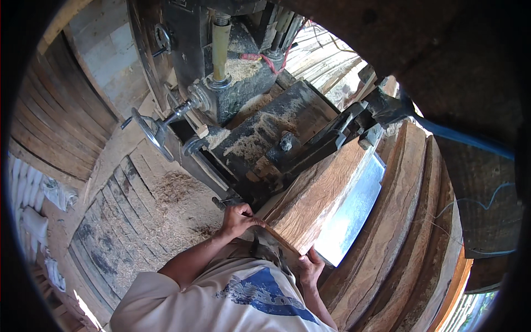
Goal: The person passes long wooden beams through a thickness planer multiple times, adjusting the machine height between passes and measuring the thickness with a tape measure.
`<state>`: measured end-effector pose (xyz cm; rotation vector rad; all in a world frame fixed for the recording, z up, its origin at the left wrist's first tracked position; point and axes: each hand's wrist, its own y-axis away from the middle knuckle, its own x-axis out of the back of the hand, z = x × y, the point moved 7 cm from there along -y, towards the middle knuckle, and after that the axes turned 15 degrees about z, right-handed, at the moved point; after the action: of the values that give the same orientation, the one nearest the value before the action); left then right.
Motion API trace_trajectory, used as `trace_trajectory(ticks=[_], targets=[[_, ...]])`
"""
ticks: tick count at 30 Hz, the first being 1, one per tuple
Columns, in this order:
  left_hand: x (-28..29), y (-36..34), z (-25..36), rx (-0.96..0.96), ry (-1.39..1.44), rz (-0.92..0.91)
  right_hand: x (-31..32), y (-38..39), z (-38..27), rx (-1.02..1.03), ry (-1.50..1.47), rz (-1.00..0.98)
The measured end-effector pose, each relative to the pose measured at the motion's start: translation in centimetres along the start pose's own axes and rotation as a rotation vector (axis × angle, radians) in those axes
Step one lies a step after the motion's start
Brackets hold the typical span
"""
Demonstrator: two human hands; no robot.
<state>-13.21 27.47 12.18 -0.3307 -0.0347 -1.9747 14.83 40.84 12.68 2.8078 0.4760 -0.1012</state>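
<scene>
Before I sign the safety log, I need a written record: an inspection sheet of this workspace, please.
Surface: black machine bed, patchily covered with sawdust.
Job's things: squared timber block; shiny metal sheet along its right side.
Clutter: wood shavings on the floor beside the machine.
Hands: left hand at the block's near left corner, right hand at its near right corner; both grips partly hidden.
Cables: red cable behind the bed; thin blue cord at right.
Surroundings: timber slabs right, white sacks left.
</scene>
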Motion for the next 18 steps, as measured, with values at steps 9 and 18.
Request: trace_trajectory(ticks=[9,18], targets=[[-4.4,-3.8,3.0,0.002,-0.022,0.16,0.4,-7.7,-0.8,0.148,-0.016,0.247],[3.3,0.7,-1.6,0.198,0.004,0.312,-0.9,-13.7,-3.5,0.176,-0.061,0.162]])
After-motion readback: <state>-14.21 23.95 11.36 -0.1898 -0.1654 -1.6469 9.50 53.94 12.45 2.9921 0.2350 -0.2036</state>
